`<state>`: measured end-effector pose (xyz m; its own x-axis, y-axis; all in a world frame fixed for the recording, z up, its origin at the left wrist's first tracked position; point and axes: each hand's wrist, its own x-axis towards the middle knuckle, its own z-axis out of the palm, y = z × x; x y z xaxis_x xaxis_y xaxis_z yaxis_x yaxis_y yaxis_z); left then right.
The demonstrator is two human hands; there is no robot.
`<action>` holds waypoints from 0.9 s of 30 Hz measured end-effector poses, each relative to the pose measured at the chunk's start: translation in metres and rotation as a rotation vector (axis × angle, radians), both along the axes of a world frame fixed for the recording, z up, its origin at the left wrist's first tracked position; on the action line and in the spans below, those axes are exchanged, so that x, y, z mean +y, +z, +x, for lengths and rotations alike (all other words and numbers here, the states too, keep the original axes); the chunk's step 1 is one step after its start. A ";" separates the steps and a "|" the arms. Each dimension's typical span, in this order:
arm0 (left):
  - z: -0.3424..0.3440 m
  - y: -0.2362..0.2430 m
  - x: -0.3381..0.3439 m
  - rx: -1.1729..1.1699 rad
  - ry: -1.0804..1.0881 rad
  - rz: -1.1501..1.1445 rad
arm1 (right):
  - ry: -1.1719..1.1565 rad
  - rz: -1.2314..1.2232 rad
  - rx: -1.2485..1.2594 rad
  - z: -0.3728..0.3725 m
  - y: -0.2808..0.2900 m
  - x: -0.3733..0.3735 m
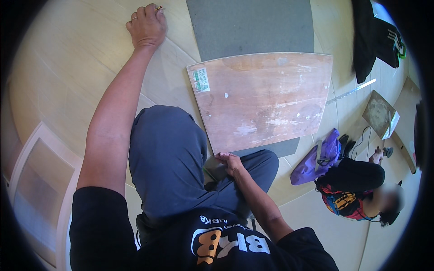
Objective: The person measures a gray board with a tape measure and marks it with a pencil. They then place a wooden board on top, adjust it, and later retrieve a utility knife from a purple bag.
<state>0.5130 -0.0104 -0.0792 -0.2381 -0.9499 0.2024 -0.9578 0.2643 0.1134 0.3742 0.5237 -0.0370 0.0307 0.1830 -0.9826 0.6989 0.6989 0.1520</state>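
My left hand (pixel 148 28) is stretched far out over the tiled floor, its fingers curled round a thin yellow-and-black pencil (pixel 158 8) whose end pokes out by the index finger. A wedge-shaped plywood board (pixel 266 99), pinkish and scuffed with white marks, lies in front of my knees. It has a green-and-white label (pixel 201 79) at its far left corner. At the board's near left corner my right hand (pixel 229 162) has its thumb and fingers closed on the edge. The undersides of those fingers are hidden.
Beneath the plywood lies a grey sheet (pixel 253 27). A metal ruler (pixel 351 91) rests right of it, near dark clothing (pixel 377 40) and a square panel (pixel 379 113). A person sits at right beside a purple bag (pixel 316 160). A pale-framed panel (pixel 43 189) stands at left.
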 end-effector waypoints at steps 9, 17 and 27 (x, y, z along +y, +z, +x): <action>0.000 0.003 0.002 -0.006 -0.003 -0.015 | 0.048 -0.095 -0.034 0.002 -0.018 0.027; -0.001 0.005 0.002 0.001 0.029 -0.002 | 0.051 -0.066 -0.094 0.004 -0.025 0.029; -0.007 0.007 0.006 -0.035 -0.003 0.000 | 1.063 -0.807 0.591 -0.117 0.081 -0.140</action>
<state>0.5063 -0.0044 -0.0724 -0.2478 -0.9491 0.1942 -0.9604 0.2671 0.0800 0.2574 0.3835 0.0441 -0.2010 -0.7347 -0.6479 -0.3705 0.6693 -0.6440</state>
